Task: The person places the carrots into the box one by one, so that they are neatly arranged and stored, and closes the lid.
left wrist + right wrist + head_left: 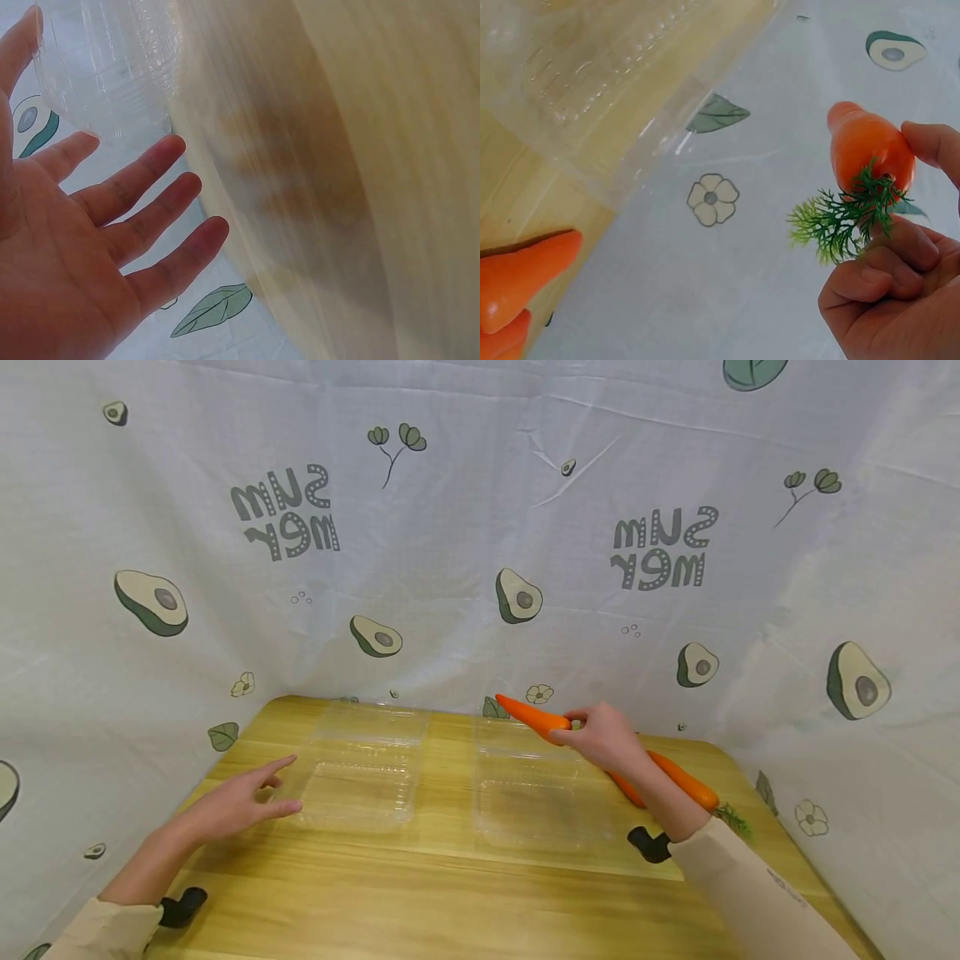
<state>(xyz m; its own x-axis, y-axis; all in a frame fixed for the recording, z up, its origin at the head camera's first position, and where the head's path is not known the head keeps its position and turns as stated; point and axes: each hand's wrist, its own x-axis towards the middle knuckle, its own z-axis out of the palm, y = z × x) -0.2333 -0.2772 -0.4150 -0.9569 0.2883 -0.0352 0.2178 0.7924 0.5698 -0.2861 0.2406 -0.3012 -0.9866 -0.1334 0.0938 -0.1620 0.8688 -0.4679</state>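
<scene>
An orange carrot [534, 718] is pinched near its thick end by my right hand [606, 740], above the back of the right clear plastic box. In the right wrist view this carrot [870, 150] shows its green leafy top [851, 214] between thumb and curled fingers. My left hand [236, 802] holds nothing; its fingers are spread beside the left clear plastic box [360, 789]. The left wrist view shows that hand [90, 240] palm up to the camera, fingers extended. The right clear box [532, 810] stands with its lid folded back.
More carrots lie on the wooden table [420, 902] at the right, one [684, 781] with a green top, partly behind my right forearm. A white curtain [450, 543] with avocado prints hangs behind the table and along both sides.
</scene>
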